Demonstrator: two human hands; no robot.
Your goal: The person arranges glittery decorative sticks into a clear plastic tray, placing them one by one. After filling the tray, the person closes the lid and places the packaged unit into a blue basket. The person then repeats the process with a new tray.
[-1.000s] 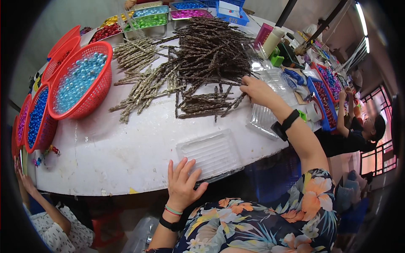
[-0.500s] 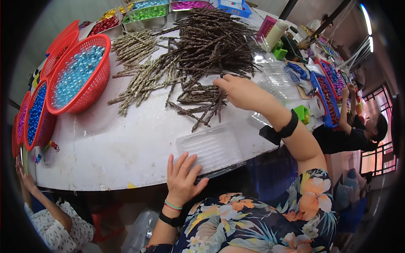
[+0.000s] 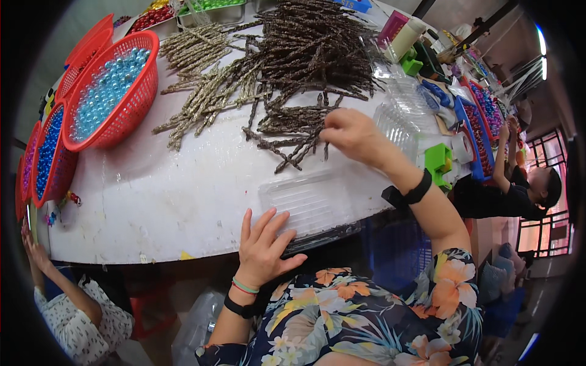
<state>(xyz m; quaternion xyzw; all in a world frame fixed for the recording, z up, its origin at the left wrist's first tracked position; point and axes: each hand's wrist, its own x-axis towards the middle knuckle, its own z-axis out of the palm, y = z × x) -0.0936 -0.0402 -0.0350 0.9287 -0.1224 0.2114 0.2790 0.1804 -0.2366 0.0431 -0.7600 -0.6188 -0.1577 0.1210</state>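
Small dark stick bundle [image 3: 284,120] (rough, braided-looking pcs, a few lying crosswise) lay right at the R hand [image 3: 351,137], just L of its fingertips & beyond the L hand [image 3: 261,250]. R hand's fingers were curled in close at the bundle's R end; can't tell if they gripped a stick. L hand was spread wide, palm down, fingertips at the near L edge of a clear ribbed tray [image 3: 308,198]. Big dark heap [image 3: 311,52] sat beyond both hands, w/ gold sticks [image 3: 204,113] to its L.

Containers: red basket [image 3: 131,125] w/ light-blue beads [image 3: 110,91], far L of the L hand; nearer red basket [image 3: 62,177] w/ dark-blue beads [image 3: 49,155] beside it; metal pan [image 3: 213,17] of green beads, past the gold sticks. Clear packs [image 3: 397,125] & a green plastic holder [image 3: 437,161] lay R of the R hand.

White tabletop [image 3: 159,201] was scuffed nr its front edge. Co-workers sat well L & R of the hands.
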